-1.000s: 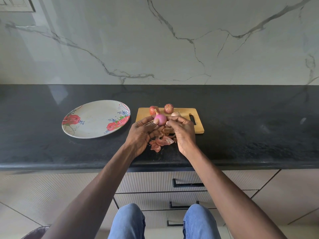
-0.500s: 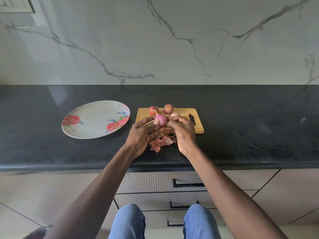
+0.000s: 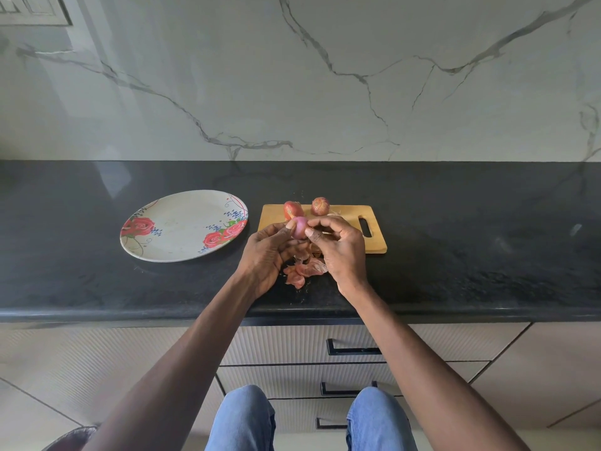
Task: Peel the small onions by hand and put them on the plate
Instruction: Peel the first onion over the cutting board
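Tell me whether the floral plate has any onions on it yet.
Empty. The floral plate shows only its rose pattern; the peeled onion is held between the left hand and right hand.

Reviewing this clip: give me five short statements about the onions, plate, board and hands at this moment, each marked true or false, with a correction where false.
1. Both hands hold the pink onion. True: the left hand and right hand both have it in their grip.
2. The plate already has a peeled onion on it. False: no onion lies on it.
3. Two unpeeled onions sit at the far edge of the board. True.
4. The plate lies right of the board. False: it lies to the left.
5. The peels are piled on the plate. False: they lie on the counter, below the hands.
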